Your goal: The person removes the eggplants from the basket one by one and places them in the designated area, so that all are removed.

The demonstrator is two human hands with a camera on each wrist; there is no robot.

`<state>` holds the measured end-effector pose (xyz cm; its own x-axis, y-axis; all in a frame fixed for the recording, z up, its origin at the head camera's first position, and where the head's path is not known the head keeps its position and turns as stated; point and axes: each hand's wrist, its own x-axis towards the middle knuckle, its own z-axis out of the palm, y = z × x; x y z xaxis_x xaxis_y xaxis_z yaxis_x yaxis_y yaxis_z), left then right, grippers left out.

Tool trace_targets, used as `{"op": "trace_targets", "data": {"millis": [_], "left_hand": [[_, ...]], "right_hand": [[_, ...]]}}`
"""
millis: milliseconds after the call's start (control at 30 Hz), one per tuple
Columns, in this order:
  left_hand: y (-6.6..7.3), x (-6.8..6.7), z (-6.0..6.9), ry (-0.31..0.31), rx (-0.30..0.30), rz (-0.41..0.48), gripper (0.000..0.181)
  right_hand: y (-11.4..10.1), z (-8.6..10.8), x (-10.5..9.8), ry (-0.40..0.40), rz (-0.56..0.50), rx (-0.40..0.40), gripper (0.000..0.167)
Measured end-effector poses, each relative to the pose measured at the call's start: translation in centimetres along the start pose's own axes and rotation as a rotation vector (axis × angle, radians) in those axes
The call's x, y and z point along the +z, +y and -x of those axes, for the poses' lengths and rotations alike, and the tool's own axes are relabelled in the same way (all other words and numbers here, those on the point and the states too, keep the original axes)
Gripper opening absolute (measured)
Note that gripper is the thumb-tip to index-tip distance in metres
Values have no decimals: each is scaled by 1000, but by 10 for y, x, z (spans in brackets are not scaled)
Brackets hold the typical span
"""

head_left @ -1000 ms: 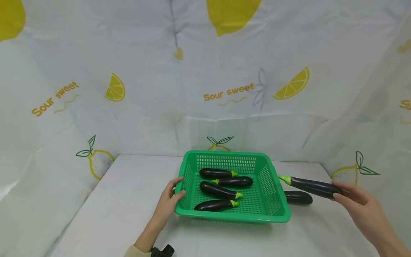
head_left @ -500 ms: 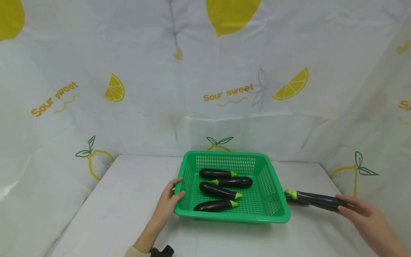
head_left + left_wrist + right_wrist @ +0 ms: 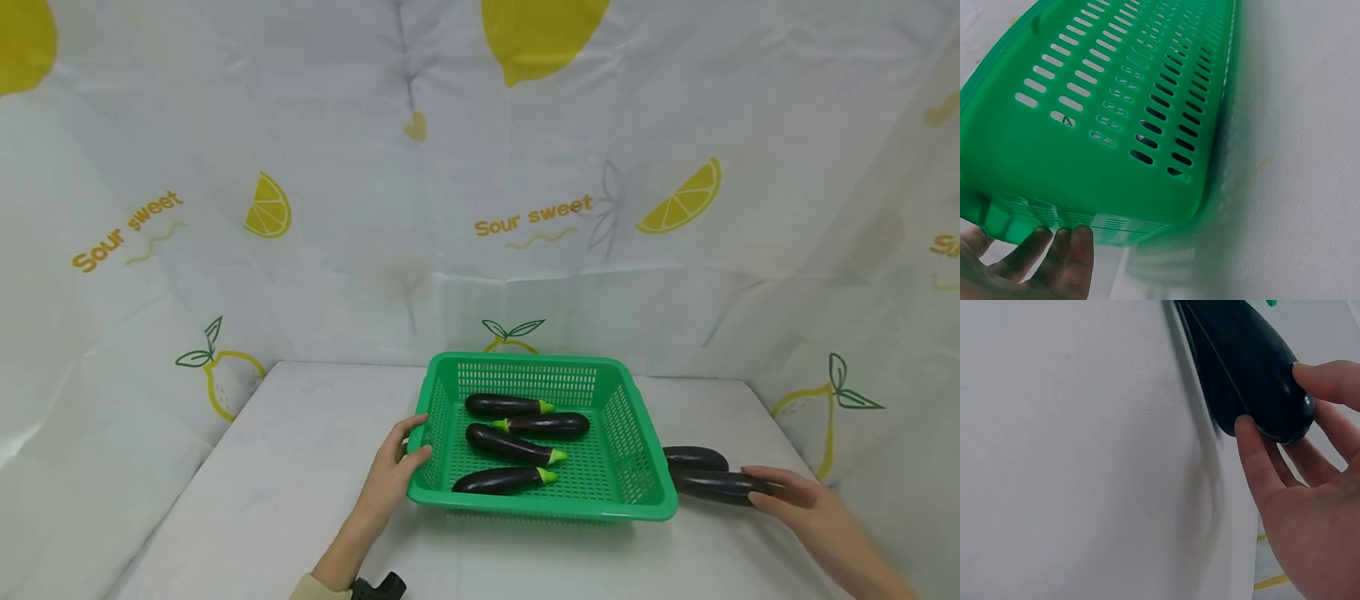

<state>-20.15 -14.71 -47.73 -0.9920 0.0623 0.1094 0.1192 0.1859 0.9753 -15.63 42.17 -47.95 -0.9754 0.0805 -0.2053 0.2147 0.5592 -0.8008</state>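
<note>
4 eggplants (image 3: 517, 445) lie in the green basket (image 3: 543, 510), 3 with their stalks to the right and 1 with its stalk to the left; 2 more are outside it, to the right over the white table (image 3: 322, 467); the right hand (image 3: 798, 508) pinches the held eggplant (image 3: 716, 487) by its blunt end, thumb and fingers on opposite sides; the left hand (image 3: 392, 467) grips the basket by its left rim, and the left wrist view shows fingertips below the rim, against the outside of the wall.

What has just changed is the height of that eggplant: 1 second ago it was up in the air beside the right rim with its green stalk in plain sight; now it is low, its stalk end hidden behind the basket, and it lies along the near side of the resting eggplant (image 3: 696, 457); the 2 look to be touching, though the exact contact is hard to make out; the basket, its contents and the left hand have kept their places.

In my judgement this is the set-down, all but finished, with the release not yet made; whether the table bears the full weight I cannot tell; the left hand seems to be steadying the basket meanwhile.
</note>
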Motion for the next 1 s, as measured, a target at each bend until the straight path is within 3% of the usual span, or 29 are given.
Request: {"op": "trace_targets", "data": {"millis": [167,433,667,833,1000], "left_hand": [[1,0,0,-1,0,-1,49],[0,0,0,-1,-3,-3,49],[-1,0,0,-4,3,4,49],[-1,-1,-1,-5,4,7,49],[-1,0,-1,-5,6,10,49]], "right_hand": [[-7,-6,10,-4,64,10,77],[-9,-11,20,37,167,-54,75],[-15,-11,14,61,219,-8,81],[-32,-4,4,112,263,-138,62],[-68,4,-1,154,297,-220,55]]}}
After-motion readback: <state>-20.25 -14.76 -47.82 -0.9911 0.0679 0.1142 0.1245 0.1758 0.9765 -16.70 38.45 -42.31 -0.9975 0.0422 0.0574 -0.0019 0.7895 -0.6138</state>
